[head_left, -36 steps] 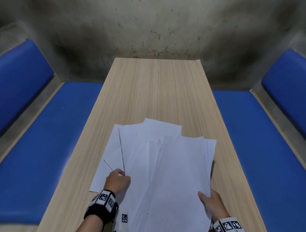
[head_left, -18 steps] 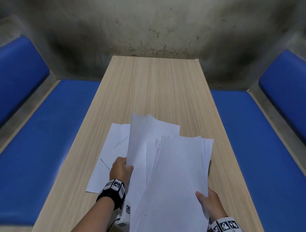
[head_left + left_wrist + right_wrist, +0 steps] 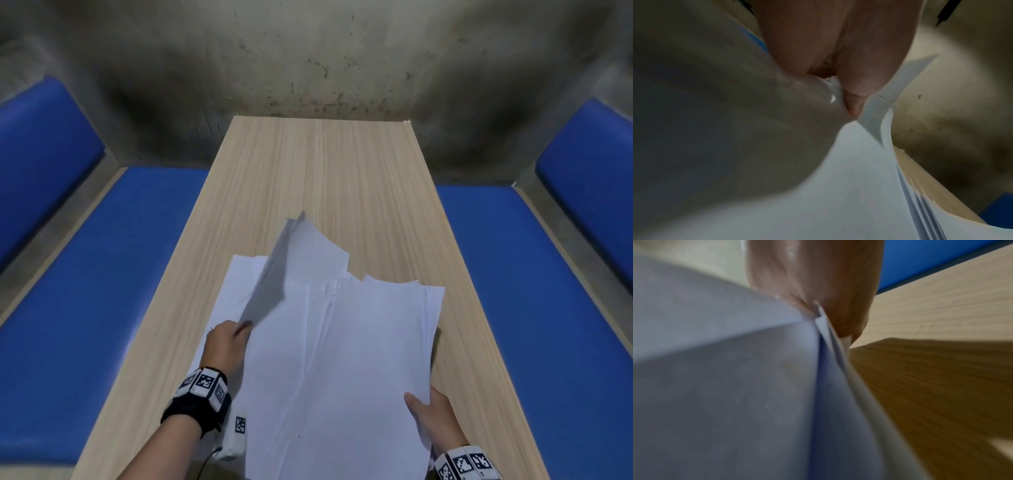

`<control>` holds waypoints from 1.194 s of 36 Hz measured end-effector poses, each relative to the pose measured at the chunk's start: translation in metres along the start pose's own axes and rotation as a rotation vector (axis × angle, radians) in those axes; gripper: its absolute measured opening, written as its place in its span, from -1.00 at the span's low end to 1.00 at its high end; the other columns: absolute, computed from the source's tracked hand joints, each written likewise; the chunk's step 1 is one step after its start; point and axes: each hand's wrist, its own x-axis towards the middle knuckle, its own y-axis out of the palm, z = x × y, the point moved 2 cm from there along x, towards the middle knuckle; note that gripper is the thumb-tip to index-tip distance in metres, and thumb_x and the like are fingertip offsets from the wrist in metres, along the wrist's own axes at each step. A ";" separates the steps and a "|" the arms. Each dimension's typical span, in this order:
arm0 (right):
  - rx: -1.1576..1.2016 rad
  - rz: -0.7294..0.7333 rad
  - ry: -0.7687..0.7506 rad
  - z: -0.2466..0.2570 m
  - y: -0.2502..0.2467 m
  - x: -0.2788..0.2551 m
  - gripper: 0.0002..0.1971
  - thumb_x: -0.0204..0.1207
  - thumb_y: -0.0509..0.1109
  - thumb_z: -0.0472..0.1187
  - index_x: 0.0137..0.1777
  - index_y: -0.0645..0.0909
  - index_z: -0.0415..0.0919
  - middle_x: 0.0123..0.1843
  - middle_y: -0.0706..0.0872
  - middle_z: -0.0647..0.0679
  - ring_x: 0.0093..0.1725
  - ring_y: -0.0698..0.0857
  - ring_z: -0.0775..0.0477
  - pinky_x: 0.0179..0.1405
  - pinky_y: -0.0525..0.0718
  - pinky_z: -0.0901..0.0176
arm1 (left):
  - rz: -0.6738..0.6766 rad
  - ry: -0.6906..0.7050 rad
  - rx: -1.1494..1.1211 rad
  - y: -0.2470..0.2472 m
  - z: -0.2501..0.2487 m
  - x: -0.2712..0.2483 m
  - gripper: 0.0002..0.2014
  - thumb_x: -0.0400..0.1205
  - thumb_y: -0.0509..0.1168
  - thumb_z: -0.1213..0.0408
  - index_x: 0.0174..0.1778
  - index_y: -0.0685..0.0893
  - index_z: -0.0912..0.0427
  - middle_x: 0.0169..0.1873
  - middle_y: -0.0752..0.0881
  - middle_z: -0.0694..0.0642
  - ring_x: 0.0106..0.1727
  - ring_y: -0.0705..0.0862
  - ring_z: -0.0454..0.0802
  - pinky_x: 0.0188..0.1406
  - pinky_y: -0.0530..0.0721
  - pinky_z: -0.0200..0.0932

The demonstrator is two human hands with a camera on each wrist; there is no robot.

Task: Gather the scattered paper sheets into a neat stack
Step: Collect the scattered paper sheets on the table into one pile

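Note:
A fanned bundle of white paper sheets (image 3: 359, 359) is lifted over the near end of the wooden table (image 3: 342, 178). My right hand (image 3: 433, 416) pinches the bundle at its right edge, thumb on top; the right wrist view shows the sheets (image 3: 824, 331) wedged in that pinch. My left hand (image 3: 227, 344) pinches the left edge of a raised sheet (image 3: 301, 253) that curls upward, its grey underside showing. In the left wrist view the thumb (image 3: 855, 97) presses the sheet edges (image 3: 871, 110). More white sheets (image 3: 233, 291) lie flat on the table beneath, at the left.
Blue padded benches (image 3: 113, 274) (image 3: 534, 274) run along both sides of the table, with blue backrests (image 3: 37, 137) further out. A stained concrete wall (image 3: 308, 54) stands behind the far table edge. A small white tagged device (image 3: 236, 442) hangs under my left wrist.
My left hand has moved right and up, lifting a sheet off the flat ones so it now curls upward against the bundle. My right hand has kept its hold.

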 end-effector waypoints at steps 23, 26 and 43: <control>-0.030 0.011 -0.016 -0.002 -0.001 -0.006 -0.80 0.61 0.27 -0.38 0.17 0.55 -0.17 0.03 0.72 -0.15 0.08 0.69 -0.22 0.18 0.59 0.01 | -0.292 0.114 -0.027 -0.073 -0.006 -0.011 -0.68 0.66 0.34 0.22 -0.39 0.63 0.31 -0.50 0.59 0.18 -0.32 0.61 0.20 -0.33 0.43 -0.06; -0.046 0.014 -0.013 -0.004 -0.001 -0.005 -0.78 0.60 0.28 -0.35 0.20 0.55 -0.15 0.09 0.73 -0.17 0.15 0.70 -0.24 0.24 0.61 -0.03 | -0.349 0.176 -0.055 -0.094 -0.019 -0.017 -0.57 0.66 0.34 0.26 -0.53 0.39 0.09 -0.63 0.43 0.08 -0.42 0.48 0.16 -0.40 0.36 0.00; -0.047 0.008 0.002 -0.008 0.001 -0.002 -0.73 0.58 0.30 -0.34 0.27 0.59 -0.26 0.15 0.76 -0.23 0.14 0.73 -0.28 0.27 0.65 -0.19 | -0.353 0.157 -0.430 -0.113 -0.048 -0.028 -0.48 0.63 0.35 0.04 -0.41 0.48 0.45 -0.46 0.55 0.15 -0.39 0.50 0.05 -0.33 0.51 -0.03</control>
